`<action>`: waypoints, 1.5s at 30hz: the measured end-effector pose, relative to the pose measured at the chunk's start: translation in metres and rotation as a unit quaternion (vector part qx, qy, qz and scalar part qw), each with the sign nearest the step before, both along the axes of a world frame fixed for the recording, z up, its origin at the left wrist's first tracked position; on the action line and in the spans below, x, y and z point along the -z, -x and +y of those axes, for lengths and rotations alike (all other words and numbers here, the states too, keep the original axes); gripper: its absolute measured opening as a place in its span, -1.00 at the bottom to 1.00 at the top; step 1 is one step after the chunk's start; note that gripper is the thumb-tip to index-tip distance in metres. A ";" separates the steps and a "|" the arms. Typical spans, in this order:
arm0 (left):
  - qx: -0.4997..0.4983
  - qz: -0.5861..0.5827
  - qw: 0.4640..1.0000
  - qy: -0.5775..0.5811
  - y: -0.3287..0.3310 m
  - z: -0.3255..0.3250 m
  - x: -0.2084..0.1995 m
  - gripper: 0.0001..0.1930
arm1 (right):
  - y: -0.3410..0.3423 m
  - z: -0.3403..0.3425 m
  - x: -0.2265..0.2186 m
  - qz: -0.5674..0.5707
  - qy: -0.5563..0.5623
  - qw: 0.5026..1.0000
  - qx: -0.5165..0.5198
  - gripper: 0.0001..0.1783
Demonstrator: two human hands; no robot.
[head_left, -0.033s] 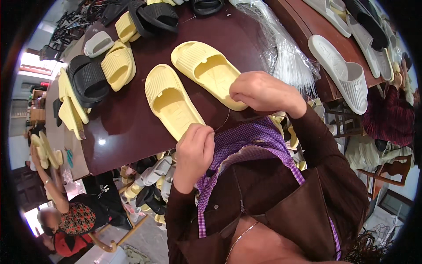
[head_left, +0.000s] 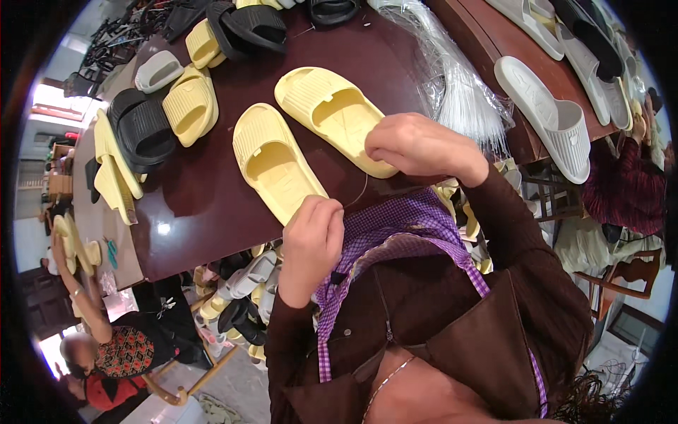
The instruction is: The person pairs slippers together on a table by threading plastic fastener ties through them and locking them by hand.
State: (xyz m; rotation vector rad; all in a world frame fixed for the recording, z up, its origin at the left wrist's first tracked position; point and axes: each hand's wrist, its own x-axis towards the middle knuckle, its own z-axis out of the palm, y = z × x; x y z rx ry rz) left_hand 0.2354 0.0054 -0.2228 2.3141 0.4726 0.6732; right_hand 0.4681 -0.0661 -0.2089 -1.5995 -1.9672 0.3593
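Two yellow slide slippers lie side by side on the dark red table, toes away from me. Against the heel of the left slipper [head_left: 265, 152], my left hand [head_left: 312, 240] is closed in a pinch. A thin, pale strand [head_left: 366, 186] curves up from near its fingertips, between the two heels. My right hand [head_left: 424, 145] is closed over the heel of the right slipper [head_left: 321, 95], fingers curled under. What its fingertips hold, if anything, is hidden.
White plastic ties in a clear bag [head_left: 466, 106] lie beyond my right hand. A grey slipper [head_left: 544, 116] juts over the right table's edge. Black slippers [head_left: 141, 131] and yellow ones stand at the left. A co-worker [head_left: 127, 350] handles yellow slippers at far left.
My right hand has shifted very slightly left. The left hand and both slippers have barely moved.
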 end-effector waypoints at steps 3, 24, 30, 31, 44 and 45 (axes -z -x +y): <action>-0.013 0.001 0.999 -0.032 -0.005 0.012 0.012 -0.92 | 0.000 0.023 0.010 -0.041 0.008 0.999 0.007 -0.94; -0.056 0.023 0.996 -0.068 -0.034 0.020 0.016 -0.97 | -0.002 0.059 0.012 -0.119 0.070 0.990 0.022 -0.88; -0.048 0.052 0.988 -0.140 -0.037 0.015 0.021 -0.92 | 0.002 0.063 0.013 -0.194 0.127 0.973 0.006 -0.91; -0.046 0.057 0.984 -0.162 -0.038 0.016 0.022 -0.89 | 0.000 0.066 0.018 -0.205 0.079 0.975 0.017 -0.91; -0.100 0.144 0.956 -0.235 -0.060 0.028 0.027 -0.90 | -0.002 0.062 0.001 -0.136 0.022 0.989 0.050 -0.88; -0.104 0.145 0.956 -0.234 -0.061 0.028 0.028 -0.90 | -0.005 0.062 -0.004 -0.132 0.028 0.989 0.059 -0.88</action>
